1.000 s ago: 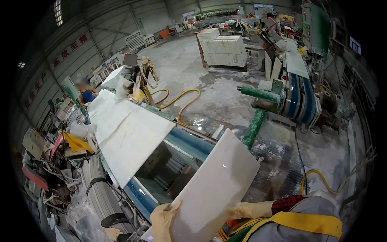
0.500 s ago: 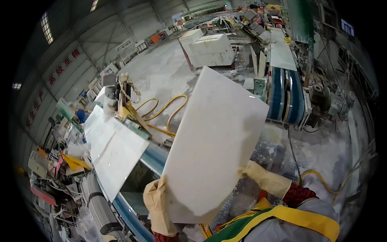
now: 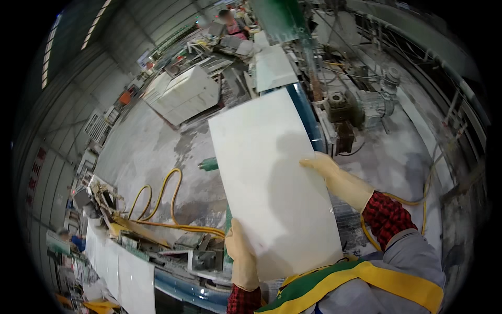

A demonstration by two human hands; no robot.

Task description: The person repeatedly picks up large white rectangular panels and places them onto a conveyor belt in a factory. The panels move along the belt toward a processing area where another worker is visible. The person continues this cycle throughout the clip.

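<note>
white slab (image 3: 272,183) held upright, long axis leaning left

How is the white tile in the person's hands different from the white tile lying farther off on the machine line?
The held tile is up off any surface, gripped at its edges by the left hand and right hand; the far tile lies flat on the line, untouched. The held tile looks much bigger, being nearer the camera. A shadow falls across the held tile, while the far tile looks evenly lit. Both are plain white rectangular slabs.

We see a dusty grey concrete floor (image 3: 157,152). On it lie 1 looping yellow hose (image 3: 162,201) and 1 white block (image 3: 183,94).
</note>
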